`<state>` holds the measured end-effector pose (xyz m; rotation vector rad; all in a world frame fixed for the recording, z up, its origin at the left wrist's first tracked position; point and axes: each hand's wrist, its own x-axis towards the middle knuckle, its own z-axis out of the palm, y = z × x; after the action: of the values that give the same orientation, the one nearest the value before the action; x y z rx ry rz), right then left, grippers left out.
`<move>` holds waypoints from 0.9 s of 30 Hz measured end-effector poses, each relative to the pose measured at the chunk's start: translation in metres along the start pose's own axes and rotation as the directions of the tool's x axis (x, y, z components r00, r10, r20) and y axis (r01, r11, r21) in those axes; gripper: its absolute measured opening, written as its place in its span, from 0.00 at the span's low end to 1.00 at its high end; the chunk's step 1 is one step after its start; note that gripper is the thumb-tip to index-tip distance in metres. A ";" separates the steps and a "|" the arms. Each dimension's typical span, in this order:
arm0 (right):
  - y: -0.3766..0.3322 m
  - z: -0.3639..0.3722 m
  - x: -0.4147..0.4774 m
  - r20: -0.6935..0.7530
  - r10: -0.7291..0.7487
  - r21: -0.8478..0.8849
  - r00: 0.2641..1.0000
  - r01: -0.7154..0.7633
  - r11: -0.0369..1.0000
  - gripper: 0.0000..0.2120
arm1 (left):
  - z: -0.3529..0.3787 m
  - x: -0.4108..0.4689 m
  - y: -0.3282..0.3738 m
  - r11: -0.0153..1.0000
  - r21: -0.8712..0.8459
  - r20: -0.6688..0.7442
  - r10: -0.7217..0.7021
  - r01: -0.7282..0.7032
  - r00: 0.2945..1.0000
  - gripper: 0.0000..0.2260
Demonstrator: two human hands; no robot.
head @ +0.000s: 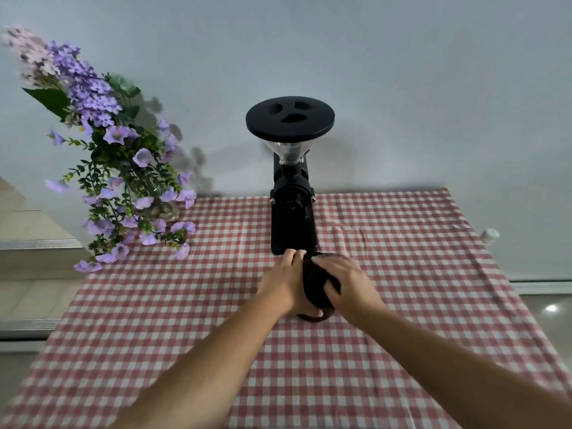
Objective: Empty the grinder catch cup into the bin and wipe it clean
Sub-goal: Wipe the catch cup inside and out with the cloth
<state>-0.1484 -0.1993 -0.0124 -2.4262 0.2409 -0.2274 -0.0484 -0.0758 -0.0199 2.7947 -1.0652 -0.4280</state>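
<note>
We hold the dark cup (314, 286) in front of the grinder (292, 193), low over the checked cloth (402, 274). Our left hand (283, 281) wraps its side, fingers pressed together. Our right hand (346, 281) grips the other side, fingers curled over it.

One head-worn wide-angle camera is looking forward and down over a checked tablecloth (402, 305), facing a pale wall (402, 72), with both forearms reaching in from the bottom edge; the near cloth is blurring
</note>
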 end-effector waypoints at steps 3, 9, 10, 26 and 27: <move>0.016 0.012 -0.011 0.117 -0.103 -0.363 0.988 0.139 0.922 0.23 | 0.007 -0.007 -0.003 0.997 -0.063 -0.039 -0.049 0.047 0.998 0.56; 0.005 0.018 0.003 0.183 0.062 -0.374 0.981 0.011 0.927 0.28 | 0.002 -0.012 -0.003 0.999 -0.042 -0.059 -0.033 0.030 0.998 0.55; 0.000 0.021 0.001 0.205 0.028 -0.328 0.978 0.041 0.944 0.27 | 0.002 -0.013 -0.003 0.999 -0.036 -0.065 -0.027 0.025 0.998 0.53; 0.016 -0.026 0.031 0.001 0.026 -0.106 1.000 -0.026 0.994 0.21 | 0.001 -0.008 -0.003 0.997 -0.069 0.018 -0.015 0.016 1.000 0.58; 0.011 -0.021 0.033 0.016 0.056 -0.107 0.998 -0.054 0.993 0.22 | 0.000 -0.006 -0.003 0.998 -0.065 0.038 0.007 -0.005 0.999 0.59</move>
<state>-0.1228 -0.2282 -0.0001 -2.5219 0.3182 -0.1705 -0.0511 -0.0698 -0.0195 2.7366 -1.0475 -0.5085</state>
